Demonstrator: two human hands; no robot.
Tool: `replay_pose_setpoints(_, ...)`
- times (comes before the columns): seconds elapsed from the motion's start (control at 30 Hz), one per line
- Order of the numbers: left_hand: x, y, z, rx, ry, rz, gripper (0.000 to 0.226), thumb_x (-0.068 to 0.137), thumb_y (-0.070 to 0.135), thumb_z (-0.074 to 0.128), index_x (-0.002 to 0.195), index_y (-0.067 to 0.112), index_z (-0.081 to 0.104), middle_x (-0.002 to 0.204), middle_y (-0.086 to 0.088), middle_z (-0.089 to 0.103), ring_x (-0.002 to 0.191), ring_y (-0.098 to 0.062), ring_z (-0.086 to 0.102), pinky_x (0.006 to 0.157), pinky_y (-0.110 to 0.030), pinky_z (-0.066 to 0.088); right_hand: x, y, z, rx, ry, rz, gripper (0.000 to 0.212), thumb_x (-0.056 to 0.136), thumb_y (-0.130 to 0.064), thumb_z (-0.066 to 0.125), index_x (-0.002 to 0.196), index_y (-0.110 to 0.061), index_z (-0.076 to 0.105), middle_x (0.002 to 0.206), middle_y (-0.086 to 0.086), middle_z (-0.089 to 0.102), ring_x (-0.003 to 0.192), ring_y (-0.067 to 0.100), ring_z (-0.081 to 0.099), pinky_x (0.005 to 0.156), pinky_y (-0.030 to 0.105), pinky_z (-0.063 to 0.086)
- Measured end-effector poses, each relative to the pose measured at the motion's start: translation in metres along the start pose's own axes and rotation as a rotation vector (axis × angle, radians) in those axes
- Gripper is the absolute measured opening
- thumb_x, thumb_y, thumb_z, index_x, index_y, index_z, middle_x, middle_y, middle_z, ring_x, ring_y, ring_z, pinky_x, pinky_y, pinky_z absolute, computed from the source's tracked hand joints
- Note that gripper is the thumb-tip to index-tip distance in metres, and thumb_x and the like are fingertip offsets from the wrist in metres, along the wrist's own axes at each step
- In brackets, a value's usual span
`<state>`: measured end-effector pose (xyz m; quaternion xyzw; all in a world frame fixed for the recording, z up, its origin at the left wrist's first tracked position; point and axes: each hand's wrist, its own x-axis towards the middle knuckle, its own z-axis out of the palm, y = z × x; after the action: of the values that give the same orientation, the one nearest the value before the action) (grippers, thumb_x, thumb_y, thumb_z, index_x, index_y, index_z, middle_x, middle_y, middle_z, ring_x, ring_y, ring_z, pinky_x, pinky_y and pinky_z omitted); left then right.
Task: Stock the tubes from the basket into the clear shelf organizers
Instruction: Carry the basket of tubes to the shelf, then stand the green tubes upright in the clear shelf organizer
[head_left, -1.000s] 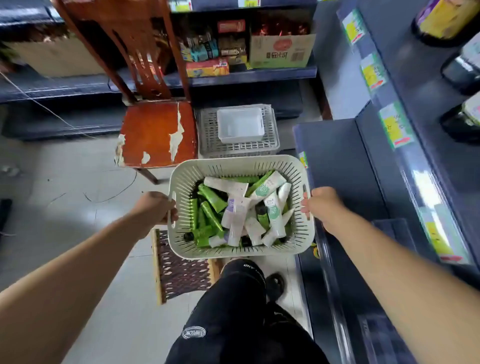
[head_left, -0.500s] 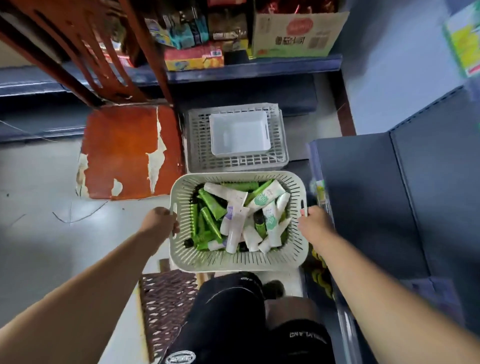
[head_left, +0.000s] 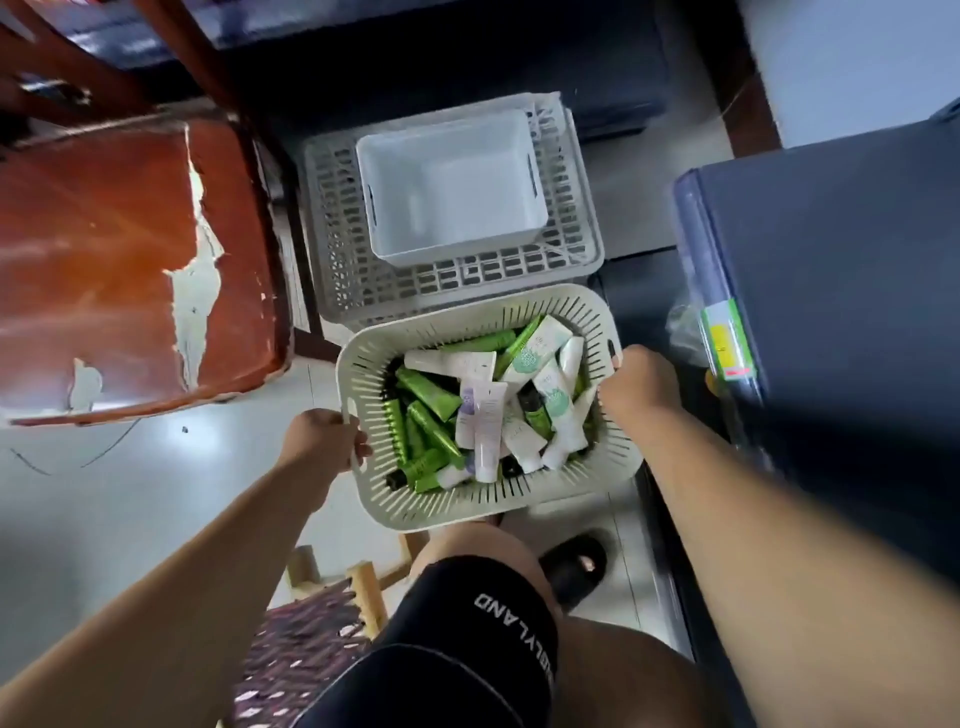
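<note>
Hands: left hand (head_left: 324, 436), right hand (head_left: 636, 382) grip basket (head_left: 415, 506) handles.

Both hands, left (head_left: 324, 436) and right (head_left: 636, 382), gripping slotted basket (head_left: 447, 512) of green and white tubes (head_left: 488, 410), above the floor

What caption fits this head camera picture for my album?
Left hand and right hand grip a basket of green and white tubes near a chair.

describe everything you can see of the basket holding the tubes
The basket is pale, plastic-looking, rounded-rectangular, with slotted walls and a handle slot on each side. The left hand holds one side, the right hand the other. Green and white tubes lie jumbled inside. A grey slotted crate lies just beyond it.
</note>
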<state>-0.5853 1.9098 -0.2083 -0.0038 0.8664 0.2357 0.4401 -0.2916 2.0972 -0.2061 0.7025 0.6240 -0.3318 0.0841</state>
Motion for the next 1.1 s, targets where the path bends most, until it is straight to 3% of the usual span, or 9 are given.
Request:
replay_pose_setpoints(0.17,0.062,-0.001,0.036,0.051,0.030,0.056,0.013,0.095,-0.006,0.056,0.087,0.001,0.065,0.075,-0.016,0.067,0.062,-0.027,0.066,0.075,-0.043,0.061,0.045,0.017,0.048,0.009,0.033,-0.010,0.018,0.090,0.000,0.059,0.107,0.000,0.065,0.111,0.020,0.068,0.102,0.038,0.066,0.078,0.036,0.054)
replay_pose_setpoints(0.4,0.121,-0.011,0.061,0.085,-0.025,0.198,0.008,0.098,-0.006,0.054,0.100,-0.003,0.061,0.077,-0.018,0.062,0.054,-0.024,0.064,0.050,-0.029,0.058,0.070,0.028,0.085,0.084,0.069,-0.069,0.017,0.090,0.002,0.054,0.105,-0.006,0.059,0.107,0.016,0.065,0.099,0.037,0.063,0.074,0.036,0.052)
replay_pose_setpoints(0.53,0.155,-0.038,0.074,0.066,-0.048,0.222,0.019,0.097,-0.009,0.052,0.115,-0.013,0.058,0.080,-0.021,0.066,0.058,-0.026,0.067,0.054,-0.033,0.061,0.090,0.029,0.099,0.216,0.016,-0.100,0.017,0.081,-0.008,0.049,0.095,-0.013,0.057,0.099,0.009,0.064,0.093,0.032,0.064,0.082,0.039,0.057)
replay_pose_setpoints(0.67,0.160,-0.037,0.080,0.223,-0.071,0.359,0.010,0.099,-0.005,0.054,0.103,-0.009,0.061,0.070,-0.012,0.058,0.041,-0.009,0.057,0.034,-0.014,0.041,0.085,0.039,0.129,0.309,0.098,-0.056,0.042,0.088,-0.010,0.057,0.129,-0.017,0.065,0.135,0.007,0.061,0.123,0.029,0.058,0.103,0.030,0.044)
replay_pose_setpoints(0.73,0.163,-0.030,0.073,0.419,-0.088,0.429,0.020,0.096,0.006,0.055,0.105,-0.008,0.065,0.074,-0.011,0.062,0.057,-0.018,0.058,0.043,-0.020,0.047,0.065,0.043,0.141,0.329,0.129,-0.037,0.048,0.090,-0.005,0.058,0.138,-0.014,0.060,0.143,0.007,0.056,0.129,0.027,0.054,0.105,0.027,0.039)
replay_pose_setpoints(0.8,0.160,-0.019,0.068,0.642,-0.048,0.588,0.028,0.088,0.025,0.051,0.099,0.003,0.064,0.092,-0.015,0.069,0.078,-0.030,0.062,0.066,-0.029,0.053,0.055,0.042,0.142,0.299,0.197,-0.086,0.048,0.090,-0.003,0.057,0.136,-0.015,0.060,0.141,0.007,0.058,0.127,0.025,0.055,0.107,0.030,0.041)
replay_pose_setpoints(0.87,0.144,-0.015,0.064,0.675,0.027,0.734,0.022,0.089,0.025,0.051,0.104,0.011,0.059,0.098,-0.012,0.066,0.092,-0.035,0.063,0.075,-0.032,0.046,0.048,0.032,0.136,0.317,0.268,-0.139,0.042,0.092,-0.002,0.055,0.132,-0.014,0.063,0.133,0.005,0.062,0.121,0.021,0.056,0.102,0.027,0.042)
replay_pose_setpoints(1.03,0.123,-0.011,0.070,0.645,-0.169,1.070,0.026,0.087,0.015,0.047,0.106,0.008,0.063,0.100,-0.012,0.066,0.067,-0.010,0.051,0.055,-0.025,0.039,0.032,-0.001,0.130,0.291,0.263,-0.294,0.034,0.094,-0.004,0.053,0.101,-0.033,0.069,0.107,-0.009,0.067,0.106,0.014,0.065,0.094,0.030,0.051)
replay_pose_setpoints(1.1,0.128,-0.012,0.079,0.690,-0.238,0.997,0.028,0.092,0.016,0.049,0.115,0.015,0.063,0.107,-0.002,0.066,0.081,-0.012,0.057,0.068,-0.027,0.048,0.038,-0.007,0.129,0.181,0.228,-0.335,0.033,0.093,-0.008,0.053,0.099,-0.033,0.073,0.105,-0.013,0.069,0.100,0.012,0.066,0.091,0.033,0.055)
